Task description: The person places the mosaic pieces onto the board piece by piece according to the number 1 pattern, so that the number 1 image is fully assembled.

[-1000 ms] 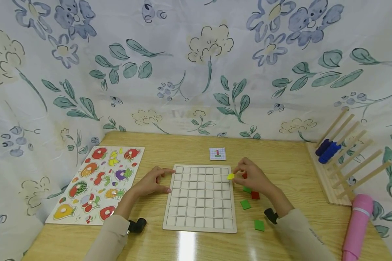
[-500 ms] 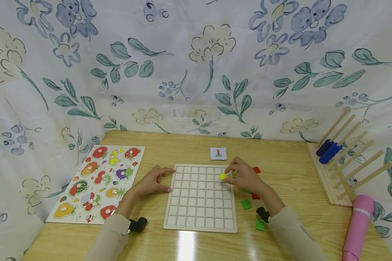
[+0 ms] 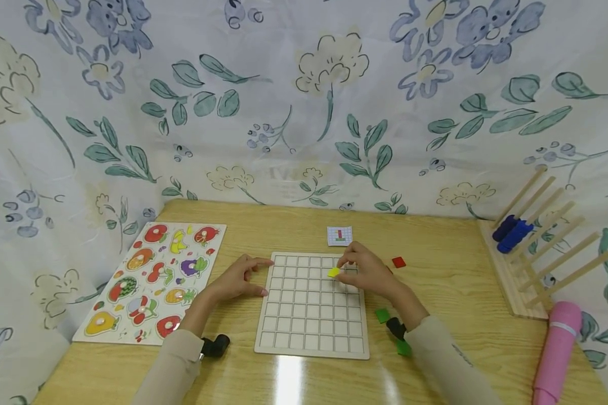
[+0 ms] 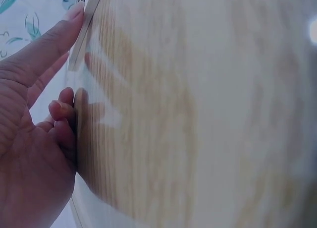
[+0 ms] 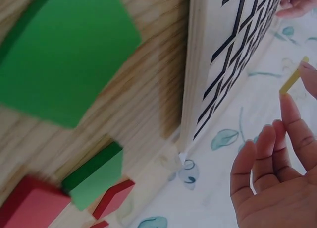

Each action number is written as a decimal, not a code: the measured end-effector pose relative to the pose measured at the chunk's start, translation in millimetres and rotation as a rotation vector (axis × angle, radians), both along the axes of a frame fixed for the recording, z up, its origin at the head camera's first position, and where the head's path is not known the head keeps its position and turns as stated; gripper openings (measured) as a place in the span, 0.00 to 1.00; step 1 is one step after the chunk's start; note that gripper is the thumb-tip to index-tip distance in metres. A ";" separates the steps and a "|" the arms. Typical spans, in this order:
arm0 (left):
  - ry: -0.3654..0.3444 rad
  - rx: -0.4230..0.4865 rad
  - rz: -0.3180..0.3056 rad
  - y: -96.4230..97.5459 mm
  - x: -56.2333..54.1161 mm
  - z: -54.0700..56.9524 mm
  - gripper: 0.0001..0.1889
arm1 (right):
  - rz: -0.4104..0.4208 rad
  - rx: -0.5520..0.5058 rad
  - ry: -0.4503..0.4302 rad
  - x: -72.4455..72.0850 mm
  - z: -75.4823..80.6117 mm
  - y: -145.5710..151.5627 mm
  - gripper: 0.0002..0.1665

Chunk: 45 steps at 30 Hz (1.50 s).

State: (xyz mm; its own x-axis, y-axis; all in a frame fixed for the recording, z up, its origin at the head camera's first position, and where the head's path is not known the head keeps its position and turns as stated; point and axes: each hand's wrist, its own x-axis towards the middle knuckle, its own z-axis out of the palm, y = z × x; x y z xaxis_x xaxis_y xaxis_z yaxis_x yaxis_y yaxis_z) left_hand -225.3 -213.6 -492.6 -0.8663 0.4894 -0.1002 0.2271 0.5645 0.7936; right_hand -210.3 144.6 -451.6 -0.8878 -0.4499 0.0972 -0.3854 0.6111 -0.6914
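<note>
My right hand [image 3: 367,274] pinches a small yellow square tile [image 3: 334,272] between thumb and forefinger, just above the upper right part of a pale grid board [image 3: 304,309]. In the right wrist view the tile [image 5: 293,83] is seen nearly edge-on at the fingertips, and the other fingers are bent loosely. At the board's left edge rests my left hand [image 3: 235,279], its thumb and forefinger stretched out against the rim. The left wrist view shows this hand's [image 4: 37,119] other fingers curled low by the table. No tiles show on the visible grid squares.
Right of the board lie a red tile [image 3: 398,262] and green tiles [image 3: 382,315], some hidden by the arm. A small pattern card [image 3: 340,236] lies behind it. A fruit puzzle [image 3: 149,281] is left; a peg rack [image 3: 517,281] and pink cylinder [image 3: 557,354] stand right.
My right hand has carried the yellow tile leftward from the board's right edge to over the grid, uncovering the red tile behind it. The left hand has stayed at the board's edge.
</note>
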 end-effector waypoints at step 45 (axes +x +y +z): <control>0.006 0.035 0.007 2.2 4.4 6.7 0.36 | 0.086 0.100 0.052 -20.1 -4.6 -58.8 0.12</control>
State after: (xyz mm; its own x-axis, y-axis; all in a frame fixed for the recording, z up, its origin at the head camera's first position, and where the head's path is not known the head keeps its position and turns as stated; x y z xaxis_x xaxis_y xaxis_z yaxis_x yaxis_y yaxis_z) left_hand -220.9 -211.4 -485.9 -0.8702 0.4864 -0.0783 0.2278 0.5383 0.8114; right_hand -230.4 85.8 -456.2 -0.8405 -0.5338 0.0930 -0.4731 0.6392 -0.6063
